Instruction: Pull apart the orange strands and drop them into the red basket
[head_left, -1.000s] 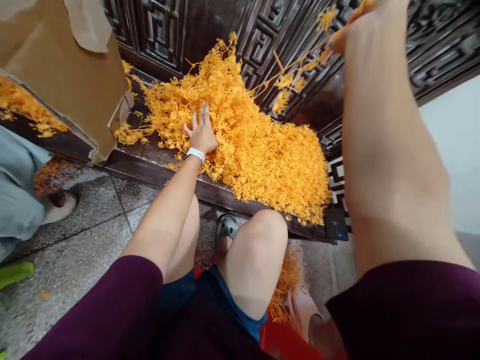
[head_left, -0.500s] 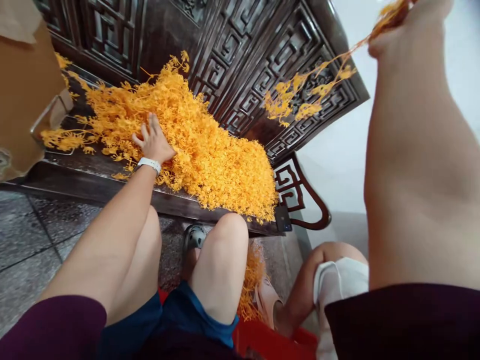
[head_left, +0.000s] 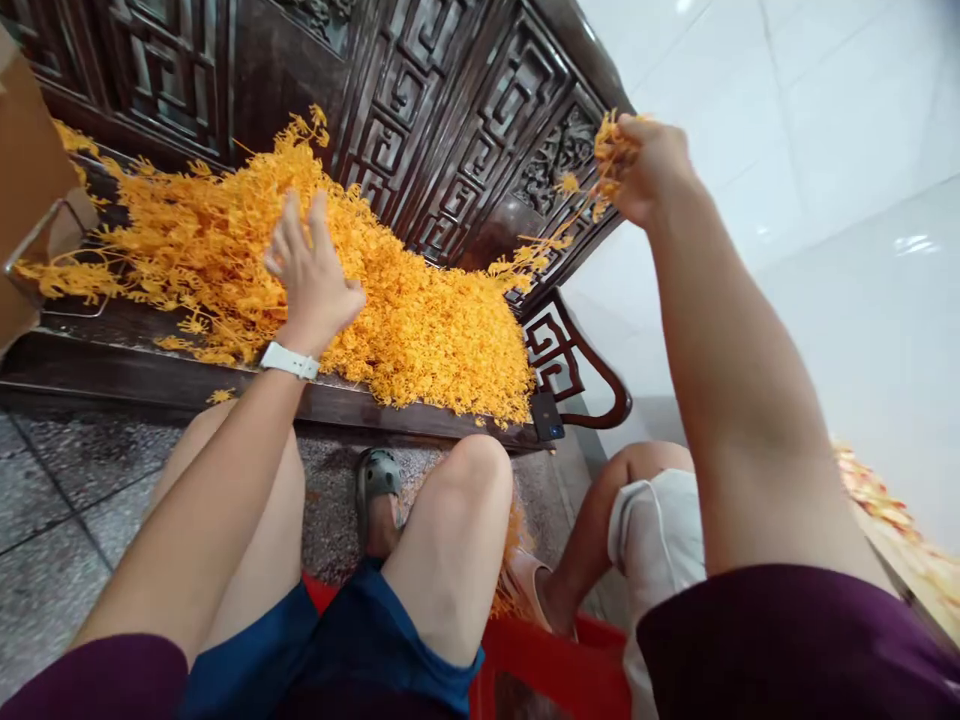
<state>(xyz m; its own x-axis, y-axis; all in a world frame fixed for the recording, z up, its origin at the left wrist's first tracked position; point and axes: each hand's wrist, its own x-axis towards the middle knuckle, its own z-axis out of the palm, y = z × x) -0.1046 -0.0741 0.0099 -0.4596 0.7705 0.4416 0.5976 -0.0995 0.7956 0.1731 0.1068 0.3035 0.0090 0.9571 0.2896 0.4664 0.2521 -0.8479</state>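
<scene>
Holding the left hand [head_left: 313, 280] open, fingers spread apart, over a big heap of orange-yellow, plastic-looking flower strands [head_left: 435, 335]; can't tell if it's touching. Up and over, the right hand [head_left: 656, 165] is clamped on a loose matching bunch [head_left: 615, 150], stems trailing down toward the heap's far end. So one bunch is up, and loads are lying piled around the left hand's side. Surface-wise, a brown cardboard box [head_left: 26, 200] sits left of the left hand, the dark, carved wooden bench [head_left: 150, 378] carries the heap, and a flat black gadget [head_left: 546, 415] is below the right hand. Room's got grey speckled floor [head_left: 60, 510] below the left hand, plus glossy white wall [head_left: 750, 200] beyond the right.
</scene>
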